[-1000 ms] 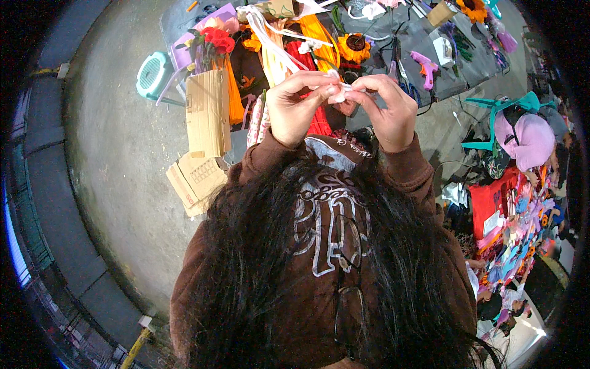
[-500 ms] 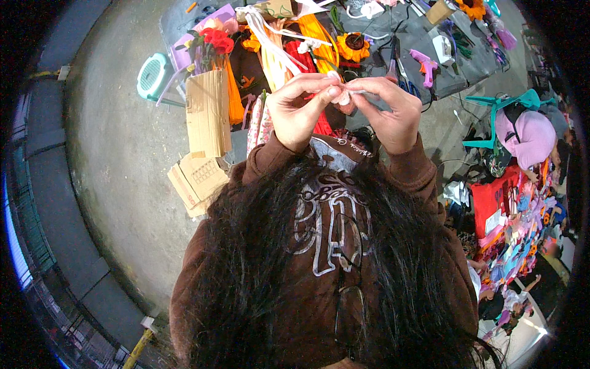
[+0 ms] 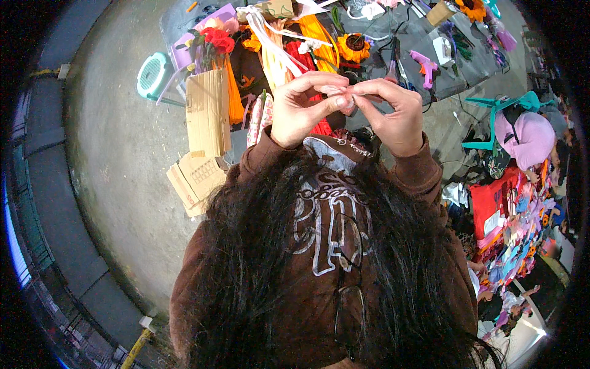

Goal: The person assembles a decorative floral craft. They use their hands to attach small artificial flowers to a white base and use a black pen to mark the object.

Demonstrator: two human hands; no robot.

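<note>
Above my lap, my left hand and my right hand meet, both pinching a small pale pink piece between thumbs and forefingers; its shape is partly hidden by the fingertips. Just beyond them on the grey table lie bundles of white strips, orange strips and red strips. An artificial sunflower and red artificial flowers are there too, with dark-handled scissors and a pink glue gun right of my hands.
Cardboard pieces are at the left, by a mint stool. At the right are a teal chair, a person in lilac and a red object beside piles of coloured items, with other people further along.
My right hand has shifted slightly right, and the fingers of both hands have moved a little around the pink piece, which is now more covered by them.
</note>
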